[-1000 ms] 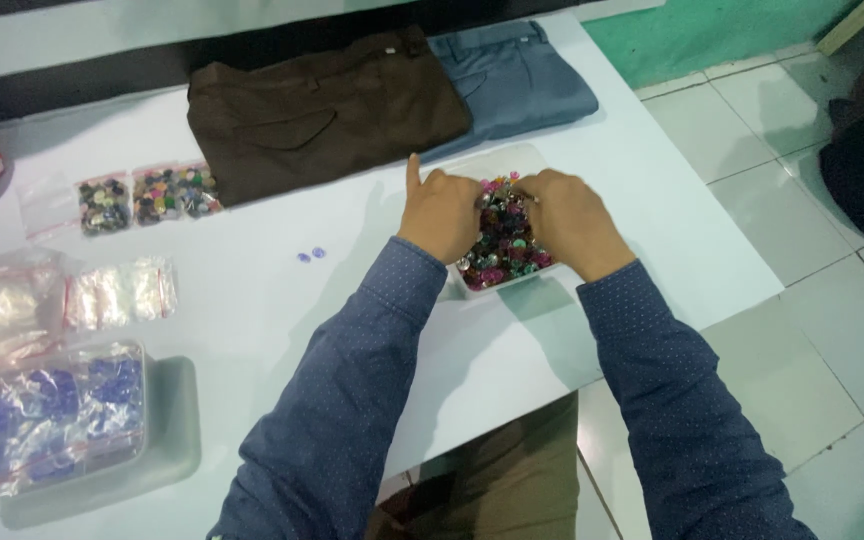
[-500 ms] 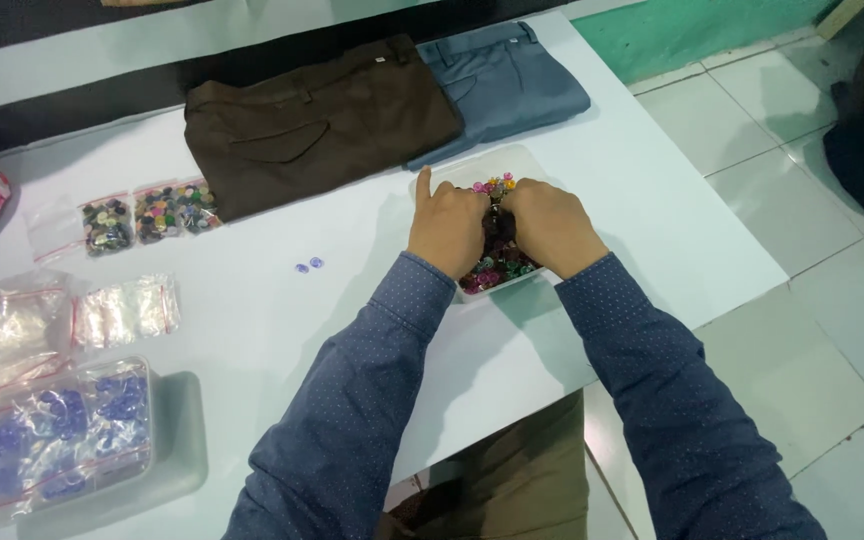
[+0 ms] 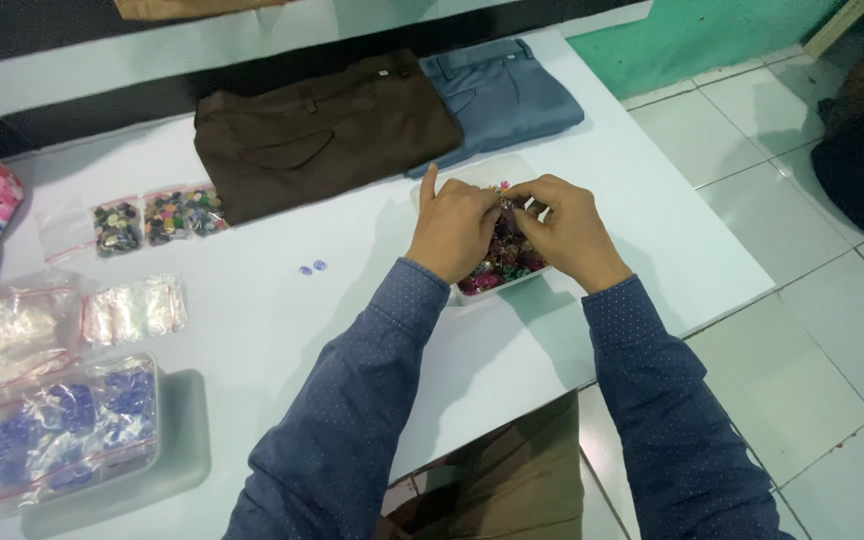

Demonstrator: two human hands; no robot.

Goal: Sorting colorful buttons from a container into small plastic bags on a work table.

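Hands (image 3: 507, 230) meet over bead tray (image 3: 500, 275).

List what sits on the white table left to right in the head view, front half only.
Clear box of blue buttons → small clear bags of pale pieces → two loose blue buttons → left hand → right hand, both hands over the tray of dark multicoloured buttons.

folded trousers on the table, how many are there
2. The brown trousers lie folded at the far edge of the table, and the blue-grey trousers lie just right of them, partly tucked under. Both sit beyond the hands.
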